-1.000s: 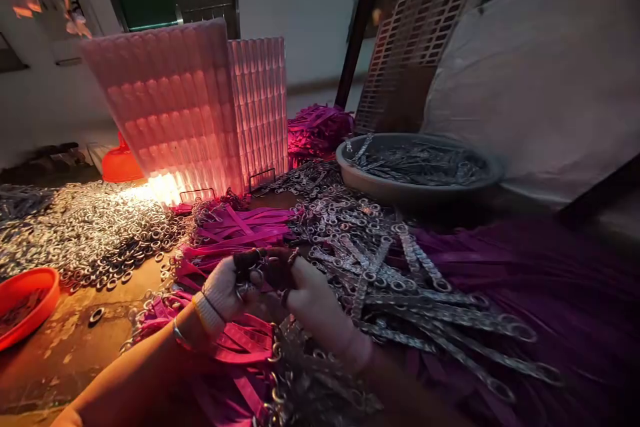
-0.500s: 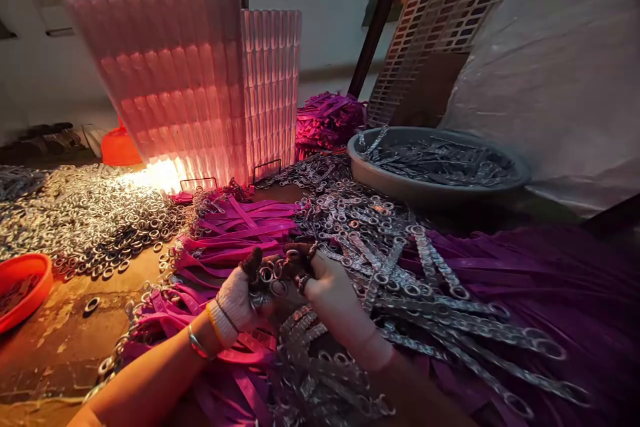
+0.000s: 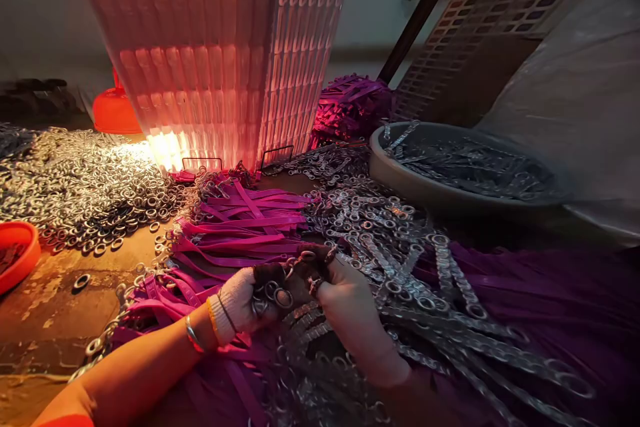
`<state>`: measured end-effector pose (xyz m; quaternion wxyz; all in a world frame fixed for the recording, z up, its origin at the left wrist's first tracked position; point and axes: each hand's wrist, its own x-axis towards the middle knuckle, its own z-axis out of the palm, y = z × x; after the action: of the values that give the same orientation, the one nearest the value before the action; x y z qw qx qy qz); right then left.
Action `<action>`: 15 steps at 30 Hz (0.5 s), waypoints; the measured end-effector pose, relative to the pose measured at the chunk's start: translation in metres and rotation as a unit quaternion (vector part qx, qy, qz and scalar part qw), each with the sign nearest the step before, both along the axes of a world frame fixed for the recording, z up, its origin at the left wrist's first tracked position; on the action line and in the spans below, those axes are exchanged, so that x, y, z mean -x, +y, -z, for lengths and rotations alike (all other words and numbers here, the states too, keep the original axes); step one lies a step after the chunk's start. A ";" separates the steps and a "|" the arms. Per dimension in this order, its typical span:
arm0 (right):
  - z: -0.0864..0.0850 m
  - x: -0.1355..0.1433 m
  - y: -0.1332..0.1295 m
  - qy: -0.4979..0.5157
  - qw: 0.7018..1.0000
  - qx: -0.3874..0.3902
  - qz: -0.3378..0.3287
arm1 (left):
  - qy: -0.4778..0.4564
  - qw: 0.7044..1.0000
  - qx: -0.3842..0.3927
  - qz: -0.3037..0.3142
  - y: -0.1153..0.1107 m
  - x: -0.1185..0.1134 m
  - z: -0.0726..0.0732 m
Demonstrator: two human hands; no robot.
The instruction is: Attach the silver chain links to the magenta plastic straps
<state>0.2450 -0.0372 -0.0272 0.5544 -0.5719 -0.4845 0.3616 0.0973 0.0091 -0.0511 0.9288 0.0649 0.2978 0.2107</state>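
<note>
My left hand (image 3: 245, 303), in a pale glove with dark fingertips, is closed round several metal rings (image 3: 283, 298). Close against it, my right hand (image 3: 345, 300), gloved too, pinches a small dark metal piece (image 3: 315, 283) whose shape is hard to make out. Both hands meet above magenta straps (image 3: 250, 240) with metal ends. Linked metal strips (image 3: 445, 267) lie to the right of my right hand, and more spread below the hands.
A heap of metal rings (image 3: 110, 180) lies at the left, near an orange bowl (image 3: 30, 260). Ribbed plastic panels (image 3: 200, 73) stand behind the straps. A grey basin (image 3: 425, 180) of metal strips sits at the back right, with purple straps (image 3: 540, 293) in front.
The view has shifted closer and lower. My fingers have drawn nearer together around the rings, and my left fingertips have closed in.
</note>
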 end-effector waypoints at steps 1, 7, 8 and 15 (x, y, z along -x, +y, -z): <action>-0.001 -0.001 0.000 -0.009 1.000 0.004 0.003 | 0.010 1.000 -0.006 0.001 0.000 0.000 -0.003; -0.001 -0.006 -0.002 0.012 0.999 0.039 0.014 | 0.043 0.999 -0.031 -0.011 0.002 -0.001 -0.004; 0.000 -0.006 -0.002 0.025 0.999 0.048 0.002 | 0.043 0.998 -0.035 -0.012 0.002 -0.002 -0.003; 0.004 0.001 -0.001 -0.011 0.997 0.026 -0.075 | 0.040 0.997 -0.062 0.003 0.001 -0.003 0.000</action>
<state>0.2445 -0.0379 -0.0308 0.5056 -0.5516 -0.5226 0.4086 0.1006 0.0101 -0.0509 0.9110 0.1316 0.3209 0.2229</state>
